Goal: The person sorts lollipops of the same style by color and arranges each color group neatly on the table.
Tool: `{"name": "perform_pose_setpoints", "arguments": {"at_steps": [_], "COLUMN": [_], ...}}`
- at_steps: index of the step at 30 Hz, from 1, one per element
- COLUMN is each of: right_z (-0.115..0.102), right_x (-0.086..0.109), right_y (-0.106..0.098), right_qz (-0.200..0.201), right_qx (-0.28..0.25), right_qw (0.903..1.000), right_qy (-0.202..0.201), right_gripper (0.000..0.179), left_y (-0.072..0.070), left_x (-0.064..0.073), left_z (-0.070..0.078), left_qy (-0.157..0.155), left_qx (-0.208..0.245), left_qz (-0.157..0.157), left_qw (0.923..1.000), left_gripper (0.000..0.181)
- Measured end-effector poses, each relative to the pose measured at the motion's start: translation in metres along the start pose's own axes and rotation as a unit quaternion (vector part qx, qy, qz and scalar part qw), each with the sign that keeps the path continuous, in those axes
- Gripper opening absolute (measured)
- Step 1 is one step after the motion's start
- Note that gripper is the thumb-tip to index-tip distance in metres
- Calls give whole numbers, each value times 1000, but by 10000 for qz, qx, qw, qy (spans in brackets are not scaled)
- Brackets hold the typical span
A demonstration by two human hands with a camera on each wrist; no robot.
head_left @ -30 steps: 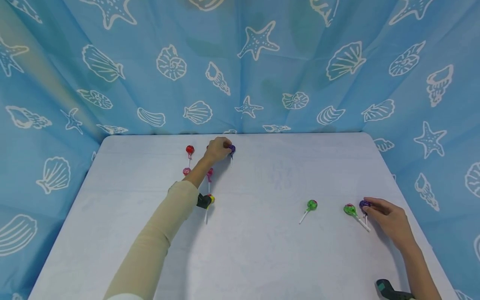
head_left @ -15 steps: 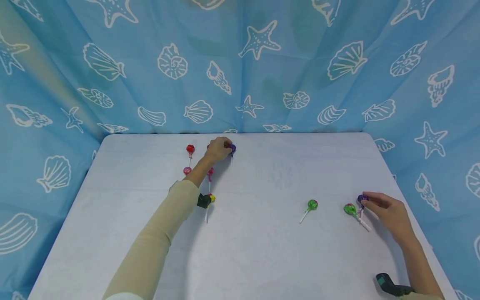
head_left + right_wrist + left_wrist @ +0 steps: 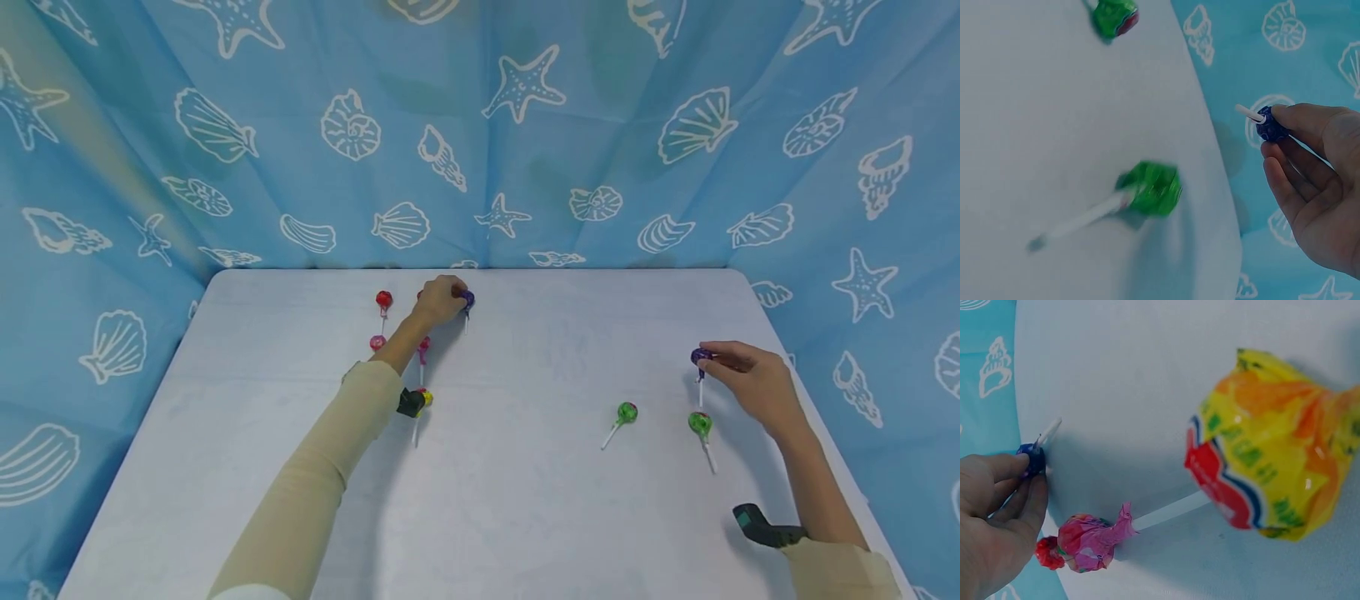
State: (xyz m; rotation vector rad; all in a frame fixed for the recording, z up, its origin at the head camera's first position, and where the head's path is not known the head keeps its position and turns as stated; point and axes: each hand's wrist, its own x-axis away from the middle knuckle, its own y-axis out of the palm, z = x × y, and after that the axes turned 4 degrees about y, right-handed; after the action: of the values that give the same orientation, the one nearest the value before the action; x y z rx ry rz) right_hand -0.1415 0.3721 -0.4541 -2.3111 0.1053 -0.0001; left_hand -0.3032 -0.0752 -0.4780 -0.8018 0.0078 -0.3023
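At the table's far side my left hand (image 3: 441,300) pinches the wrapped head of a purple lollipop (image 3: 468,298), whose white stick points toward me. On the right, my right hand (image 3: 752,379) holds another purple lollipop (image 3: 701,357) by its head between thumb and fingers, stick hanging down. Just below that one lies a green lollipop (image 3: 700,423), with a second green lollipop (image 3: 627,412) to its left. Under and beside my left forearm are a yellow lollipop (image 3: 1272,450) and a pink lollipop (image 3: 1088,542), large in the left wrist view.
A red lollipop (image 3: 384,298) and another pink lollipop (image 3: 377,342) lie left of my left arm. Another red one is mostly hidden behind that hand. The white table (image 3: 540,500) ends at a blue curtain (image 3: 450,125) with shell prints.
My right hand has lifted the purple lollipop away from beside the green one and moved it farther back and left. The green lollipop's stick has swung slightly. My left hand stays in place.
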Motion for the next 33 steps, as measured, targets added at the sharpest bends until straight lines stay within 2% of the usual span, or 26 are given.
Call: {"name": "perform_pose_setpoints", "arguments": {"at_steps": [6, 11, 22, 29, 33], "right_z": [-32, -57, -97, -121, -134], "right_x": [-19, -36, -74, -90, -96], "right_y": [11, 28, 80, 112, 128], "right_qz": [-170, -221, -637, -812, -840], "right_qx": [-308, -377, -491, -681, -843], "right_qw": [9994, 9988, 9964, 9936, 9922], "right_qy": [-22, -218, -250, -401, -360], "right_gripper": [37, 33, 30, 29, 28], "left_y": [-3, -3, -1, -1, -2], "left_x": [3, 4, 2, 4, 3], "left_z": [2, 2, 0, 3, 2], "left_qy": [-86, -112, -116, -62, -14], "left_qx": [40, 20, -41, 4, -36], "left_qz": [-60, -95, -142, -114, -80], "left_qw": [9999, 9999, 9998, 9999, 10000], "left_gripper": [31, 31, 31, 31, 31]}}
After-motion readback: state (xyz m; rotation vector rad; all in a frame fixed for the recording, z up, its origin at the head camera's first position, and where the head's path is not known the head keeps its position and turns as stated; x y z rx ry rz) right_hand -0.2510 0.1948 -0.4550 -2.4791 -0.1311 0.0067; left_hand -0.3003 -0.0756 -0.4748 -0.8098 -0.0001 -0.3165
